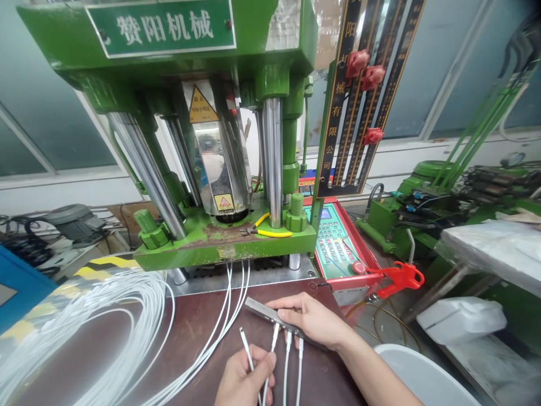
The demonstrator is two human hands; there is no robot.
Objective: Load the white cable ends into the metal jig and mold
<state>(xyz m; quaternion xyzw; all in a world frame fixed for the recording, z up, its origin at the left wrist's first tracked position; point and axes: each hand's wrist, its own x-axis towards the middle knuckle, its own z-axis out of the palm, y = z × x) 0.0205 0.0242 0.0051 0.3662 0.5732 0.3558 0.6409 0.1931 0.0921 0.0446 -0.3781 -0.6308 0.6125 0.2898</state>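
My right hand (310,318) grips a flat grey metal bar (264,310) over the brown worktop (194,332). Several white cable ends hang from the bar's near edge. My left hand (245,380) pinches one white cable (245,345) just below its connector tip, left of the bar. More white cables (230,313) run from the hands up under the green press (220,237).
A big coil of white cable (97,321) lies on the left of the worktop. A red-framed keypad panel (338,248) and a red clamp (399,279) stand to the right. Yellow-handled pliers (270,230) rest on the press base. A white bin (422,378) sits at bottom right.
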